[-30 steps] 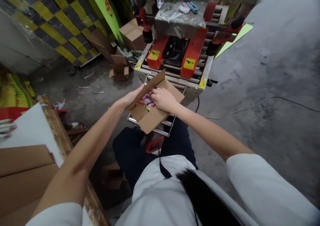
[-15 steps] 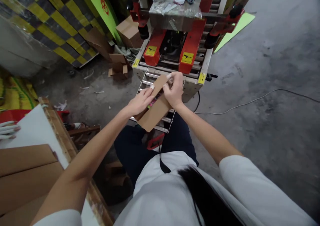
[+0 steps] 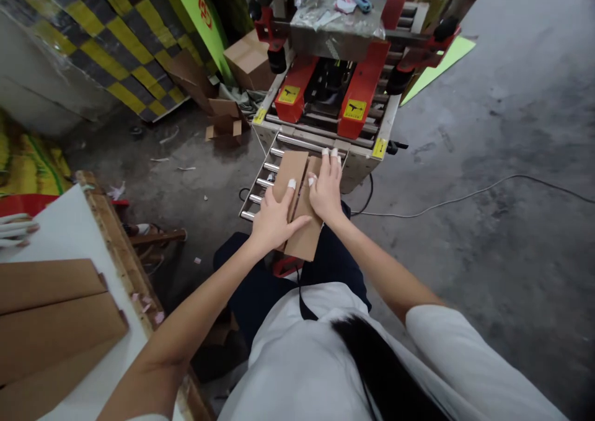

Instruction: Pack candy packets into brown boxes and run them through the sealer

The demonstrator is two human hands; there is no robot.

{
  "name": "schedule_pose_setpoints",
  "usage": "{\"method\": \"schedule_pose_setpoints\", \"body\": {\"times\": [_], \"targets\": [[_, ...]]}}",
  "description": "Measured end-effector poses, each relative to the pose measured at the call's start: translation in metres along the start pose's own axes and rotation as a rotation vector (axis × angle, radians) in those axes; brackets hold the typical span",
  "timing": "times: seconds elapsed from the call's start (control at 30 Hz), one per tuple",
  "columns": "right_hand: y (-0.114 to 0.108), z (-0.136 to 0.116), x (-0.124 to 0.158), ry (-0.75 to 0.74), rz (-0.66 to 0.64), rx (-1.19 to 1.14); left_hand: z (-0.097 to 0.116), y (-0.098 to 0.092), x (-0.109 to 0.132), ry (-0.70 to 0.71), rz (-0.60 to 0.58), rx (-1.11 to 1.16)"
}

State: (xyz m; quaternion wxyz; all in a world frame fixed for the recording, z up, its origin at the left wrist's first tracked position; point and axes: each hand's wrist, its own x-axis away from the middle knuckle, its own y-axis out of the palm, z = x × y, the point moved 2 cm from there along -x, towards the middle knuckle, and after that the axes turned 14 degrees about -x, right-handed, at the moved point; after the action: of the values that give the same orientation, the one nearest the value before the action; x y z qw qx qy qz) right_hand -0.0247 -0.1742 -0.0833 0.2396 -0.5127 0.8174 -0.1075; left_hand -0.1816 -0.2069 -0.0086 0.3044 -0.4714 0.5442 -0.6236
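Observation:
A small brown cardboard box lies on the metal rollers just in front of my body, its two long top flaps folded inward with a narrow gap between them. My left hand rests on the left flap with its fingers apart and the thumb reaching over the right flap. On the right flap and side lies my right hand, fingers spread and pointing away from me. White coverings show on several fingertips. What is inside the box is hidden.
Beyond the rollers stands a taping machine with red guides. Larger cardboard lies on the white table at left. A cable crosses the floor at right.
The box has turned more upright in view and its flaps now lie nearly flat. My left hand has moved onto the top, and my right hand's fingers have opened out.

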Motion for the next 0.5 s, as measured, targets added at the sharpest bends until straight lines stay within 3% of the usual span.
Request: {"method": "schedule_pose_setpoints", "body": {"times": [0.1, 0.2, 0.27, 0.37, 0.5], "targets": [[-0.001, -0.008, 0.014, -0.01, -0.052, 0.043, -0.023, 0.008, -0.016, 0.093, 0.045, 0.26], [-0.003, -0.014, 0.011, -0.005, -0.114, 0.078, -0.043, 0.015, -0.054, 0.13, 0.07, 0.622], [-0.005, -0.016, 0.007, 0.003, -0.13, 0.079, -0.046, 0.019, -0.078, 0.142, 0.072, 0.75], [-0.008, -0.017, 0.005, -0.004, -0.137, 0.059, -0.042, 0.023, -0.091, 0.217, 0.098, 0.753], [-0.006, -0.02, 0.004, -0.013, -0.183, 0.05, -0.038, 0.028, -0.077, 0.25, 0.169, 0.641]]}}
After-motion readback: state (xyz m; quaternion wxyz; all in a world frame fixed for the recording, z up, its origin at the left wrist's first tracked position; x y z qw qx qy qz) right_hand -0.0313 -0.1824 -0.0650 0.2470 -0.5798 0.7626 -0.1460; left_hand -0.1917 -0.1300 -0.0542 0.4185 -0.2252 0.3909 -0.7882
